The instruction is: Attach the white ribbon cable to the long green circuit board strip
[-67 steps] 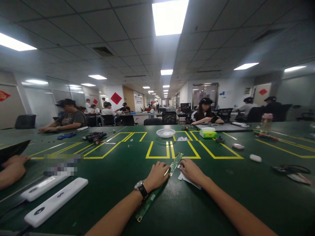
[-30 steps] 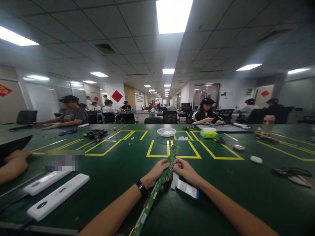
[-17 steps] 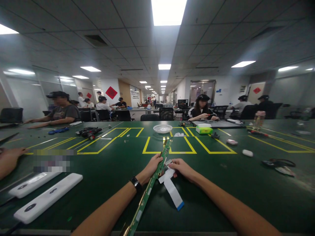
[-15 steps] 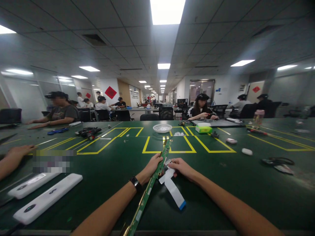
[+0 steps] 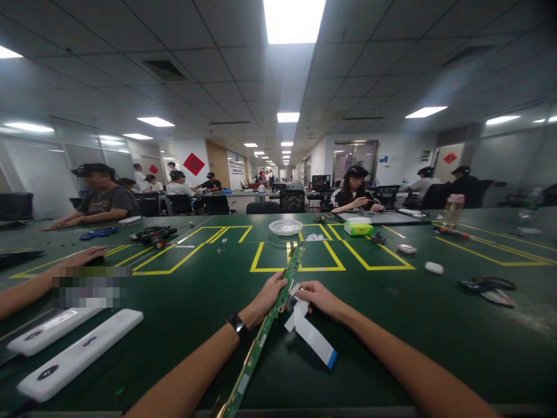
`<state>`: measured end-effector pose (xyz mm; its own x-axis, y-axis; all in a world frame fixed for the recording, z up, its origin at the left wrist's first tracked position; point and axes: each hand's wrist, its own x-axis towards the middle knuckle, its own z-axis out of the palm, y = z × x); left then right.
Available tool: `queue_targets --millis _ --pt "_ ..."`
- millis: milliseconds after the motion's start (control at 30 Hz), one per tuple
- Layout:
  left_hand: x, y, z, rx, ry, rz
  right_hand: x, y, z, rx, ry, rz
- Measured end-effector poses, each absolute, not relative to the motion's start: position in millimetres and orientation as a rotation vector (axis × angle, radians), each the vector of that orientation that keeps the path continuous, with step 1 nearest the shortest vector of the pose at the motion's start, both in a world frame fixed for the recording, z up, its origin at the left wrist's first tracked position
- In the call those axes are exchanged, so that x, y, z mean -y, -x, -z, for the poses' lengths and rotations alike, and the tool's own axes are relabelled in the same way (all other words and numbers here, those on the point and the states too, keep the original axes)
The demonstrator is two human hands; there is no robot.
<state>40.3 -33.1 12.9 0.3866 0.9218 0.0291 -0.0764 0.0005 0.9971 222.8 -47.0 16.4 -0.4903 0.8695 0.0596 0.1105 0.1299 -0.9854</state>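
A long, narrow green circuit board (image 5: 259, 346) slants from the near edge of the table up toward the middle. My left hand (image 5: 270, 296), with a dark band at the wrist, is closed around the board near its far end. Just right of the board, my right hand (image 5: 321, 297) pinches a white flat ribbon cable (image 5: 314, 339). The cable is folded, and its blue-tipped end hangs down to the right. Its upper end lies close against the board; whether it is joined there I cannot tell.
White power strips (image 5: 80, 355) lie at the left, beside a co-worker's arm (image 5: 47, 281). A white basket (image 5: 286, 227) stands ahead amid yellow tape outlines. Rightward are a green box (image 5: 358, 228), a white case (image 5: 434, 267) and a dark cable (image 5: 487, 284). Another person (image 5: 355, 194) sits across.
The ribbon cable's blue end has swung a little to the right and up. My left hand stays on the board. The co-worker's arm at left reaches farther onto the table.
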Motion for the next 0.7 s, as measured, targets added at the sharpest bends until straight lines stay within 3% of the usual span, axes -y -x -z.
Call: queue_targets --millis 700 --pt "51 -38 -22 -0.811 -1.658 -0.836 42 -226 -6 1.818 0.88 -1.226"
